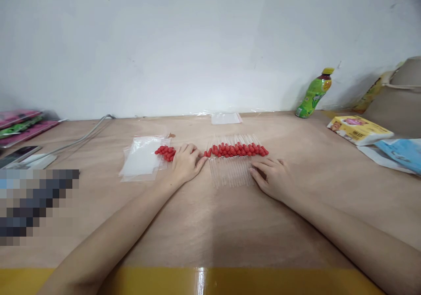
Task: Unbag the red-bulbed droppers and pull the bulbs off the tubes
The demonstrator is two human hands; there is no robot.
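Note:
Several clear thin tubes (231,173) lie side by side in a row on the table. Red rubber bulbs (241,149) form a band at their far ends, with more clear tubes beyond. My left hand (188,163) rests between this band and a smaller pile of red bulbs (164,152), its fingers bent and partly over that pile; whether it holds one is hidden. At the right end of the row, my right hand (271,176) touches the nearest tubes with thumb and fingers apart.
Clear plastic bags (140,156) lie left of the small pile. Another bag (226,118) is near the wall. A green bottle (315,94), a yellow tissue pack (360,129) and a blue packet (401,152) are at the right. A phone (21,154) and cable (82,138) lie left.

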